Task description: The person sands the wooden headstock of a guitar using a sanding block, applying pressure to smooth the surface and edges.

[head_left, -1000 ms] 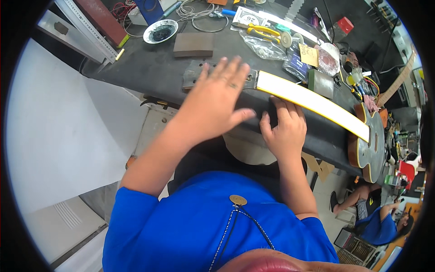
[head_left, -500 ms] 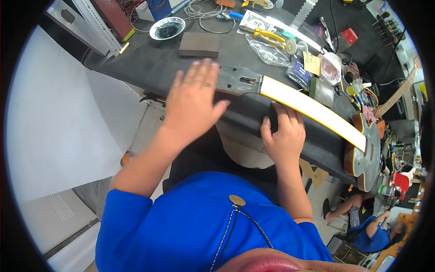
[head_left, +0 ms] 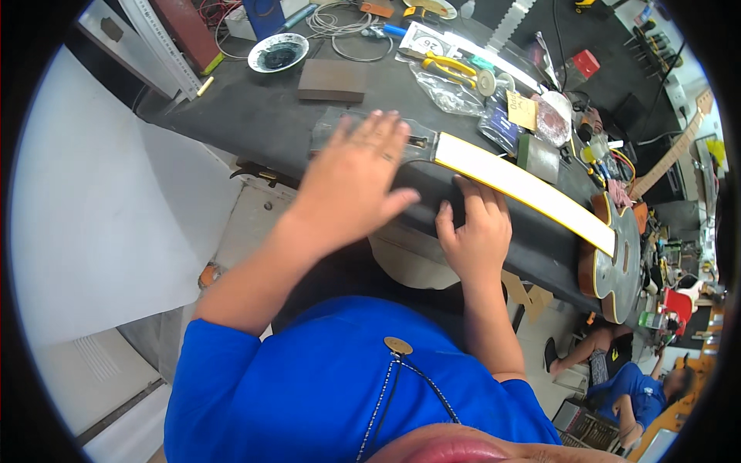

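An electric guitar lies across the bench, its headstock (head_left: 328,123) at the left and its grey body (head_left: 622,247) at the right. White covering with a yellow edge lies along the neck (head_left: 525,181). My left hand (head_left: 351,174) is laid flat over the headstock, fingers stretched out; whether anything is under the palm is hidden. My right hand (head_left: 480,224) rests at the near side of the neck, fingertips against its edge and thumb apart.
Behind the headstock sit a brown block (head_left: 332,80) and a white dish with dark residue (head_left: 278,52). Yellow-handled pliers (head_left: 450,68), plastic bags and a grey-green block (head_left: 538,157) lie beyond the neck. Another person (head_left: 629,393) sits at the lower right.
My left hand has slid rightward along the headstock, uncovering its left end. My right hand stays by the neck. The whole view has shifted slightly.
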Motion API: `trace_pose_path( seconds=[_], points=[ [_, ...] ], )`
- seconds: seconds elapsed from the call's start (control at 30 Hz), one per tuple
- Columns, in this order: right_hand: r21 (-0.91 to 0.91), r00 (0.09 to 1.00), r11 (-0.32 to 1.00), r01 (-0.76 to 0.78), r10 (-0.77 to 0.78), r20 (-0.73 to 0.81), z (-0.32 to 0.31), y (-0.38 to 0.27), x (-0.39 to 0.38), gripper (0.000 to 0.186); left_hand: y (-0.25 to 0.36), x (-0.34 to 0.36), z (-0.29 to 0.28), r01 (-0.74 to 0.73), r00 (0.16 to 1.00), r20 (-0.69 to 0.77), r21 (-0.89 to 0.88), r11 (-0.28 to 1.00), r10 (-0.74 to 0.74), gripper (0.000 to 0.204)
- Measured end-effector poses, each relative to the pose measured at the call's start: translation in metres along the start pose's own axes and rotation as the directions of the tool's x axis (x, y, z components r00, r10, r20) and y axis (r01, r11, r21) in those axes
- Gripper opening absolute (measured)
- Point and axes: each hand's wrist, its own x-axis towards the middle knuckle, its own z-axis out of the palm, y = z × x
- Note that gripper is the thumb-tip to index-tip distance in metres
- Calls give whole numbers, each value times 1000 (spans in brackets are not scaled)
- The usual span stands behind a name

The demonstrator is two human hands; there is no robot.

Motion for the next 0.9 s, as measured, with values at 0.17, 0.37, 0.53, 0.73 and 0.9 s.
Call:
trace_pose_path(
  seconds=[0.17, 0.37, 0.53, 0.73, 0.9],
  points=[
    [29, 1000, 1000, 0, 1, -10, 0, 0, 2, 44, -51, -11, -16, 276, 951, 70, 237, 931, -300, 98],
    [31, 1000, 999, -15, 16, -4, -2, -1, 2, 44, -57, -23, -24, 260, 962, 58, 89, 962, -265, 98],
    [28, 1000, 999, -24, 24, -3, -1, 1, 1, 44, -51, -27, -10, 225, 970, 83, 41, 974, -228, 98],
    [20, 1000, 1000, -21, 21, 1, -1, -1, 1, 44, -54, -20, -2, 227, 973, 34, 83, 970, -230, 100],
    [7, 1000, 1000, -14, 14, -9, -1, 0, 1, 44, -54, -6, 3, 260, 964, 30, 107, 960, -264, 101]
  ],
)
